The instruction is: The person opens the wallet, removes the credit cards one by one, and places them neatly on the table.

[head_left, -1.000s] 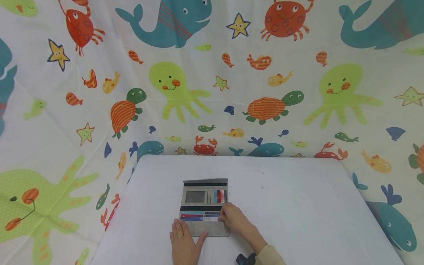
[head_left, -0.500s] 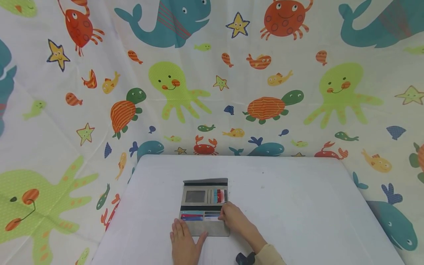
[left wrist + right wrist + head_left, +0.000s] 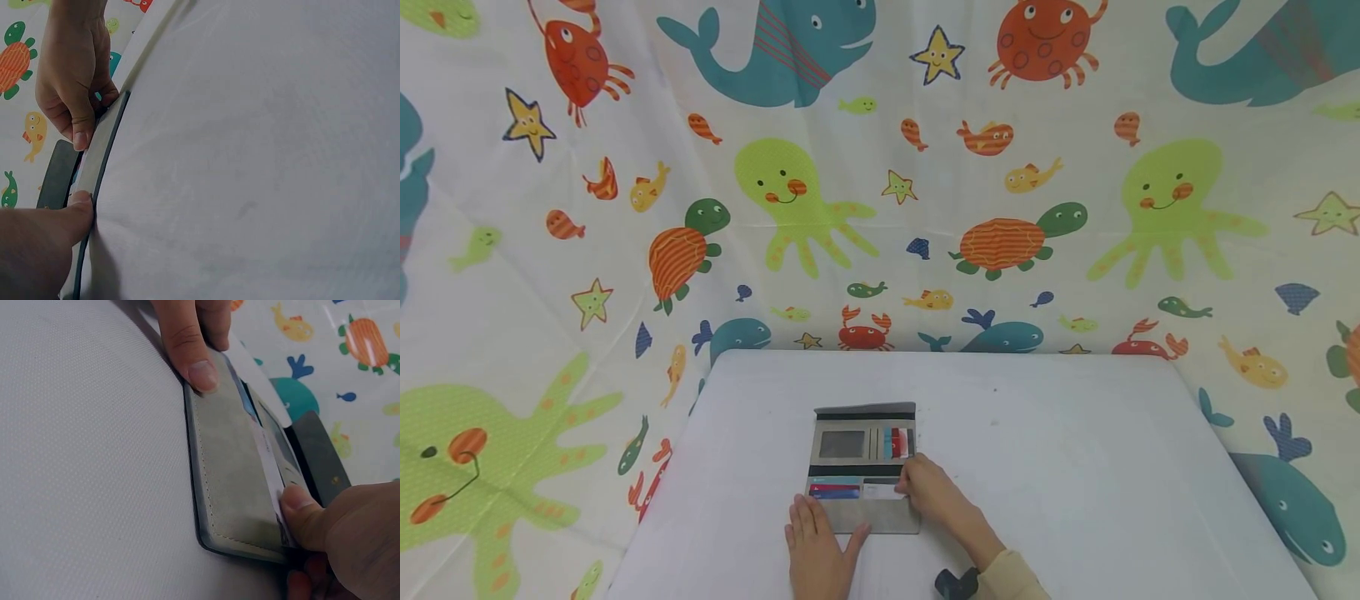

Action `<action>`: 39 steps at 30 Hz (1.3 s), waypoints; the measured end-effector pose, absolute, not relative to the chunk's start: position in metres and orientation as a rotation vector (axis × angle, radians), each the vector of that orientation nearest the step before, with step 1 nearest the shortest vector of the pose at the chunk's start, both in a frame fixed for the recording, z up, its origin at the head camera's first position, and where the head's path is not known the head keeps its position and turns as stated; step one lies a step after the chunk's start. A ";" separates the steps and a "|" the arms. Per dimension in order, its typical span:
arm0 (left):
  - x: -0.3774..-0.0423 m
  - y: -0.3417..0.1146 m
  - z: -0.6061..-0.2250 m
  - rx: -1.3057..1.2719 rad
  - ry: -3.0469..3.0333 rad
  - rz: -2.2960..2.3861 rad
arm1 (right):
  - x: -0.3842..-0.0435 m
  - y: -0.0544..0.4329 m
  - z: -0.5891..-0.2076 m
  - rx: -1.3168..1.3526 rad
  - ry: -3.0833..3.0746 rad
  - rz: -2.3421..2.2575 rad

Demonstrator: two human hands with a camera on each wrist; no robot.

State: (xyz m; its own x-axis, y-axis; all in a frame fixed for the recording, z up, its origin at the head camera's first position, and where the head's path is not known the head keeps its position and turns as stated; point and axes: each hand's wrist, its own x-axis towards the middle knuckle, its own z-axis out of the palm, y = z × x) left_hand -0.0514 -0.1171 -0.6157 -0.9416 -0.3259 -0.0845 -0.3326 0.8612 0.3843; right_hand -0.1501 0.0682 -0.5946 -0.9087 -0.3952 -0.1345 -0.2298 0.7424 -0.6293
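A grey wallet lies unfolded on the white table, with cards in its slots. My left hand rests at its lower left corner, fingers straight; in the right wrist view its thumb presses on the grey front panel. At the right edge, my right hand pinches a white card in the lower right slot. The right wrist view shows that thumb on the card's end; the other fingers are partly hidden behind the wallet. Blue and red cards fill the lower left slot.
More cards stand in the upper right slots, beside a dark window pocket. The wallet's flap lies toward the back. A small black object is by the right sleeve. A sea-animal curtain hangs behind the table.
My right hand has shifted slightly upward with the white card, which now covers more of the dark striped card behind it. The left hand and the wallet stay in place.
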 end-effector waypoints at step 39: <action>-0.052 -0.114 -0.617 -0.520 3.048 0.624 | -0.159 0.084 -0.597 -0.610 2.632 -0.970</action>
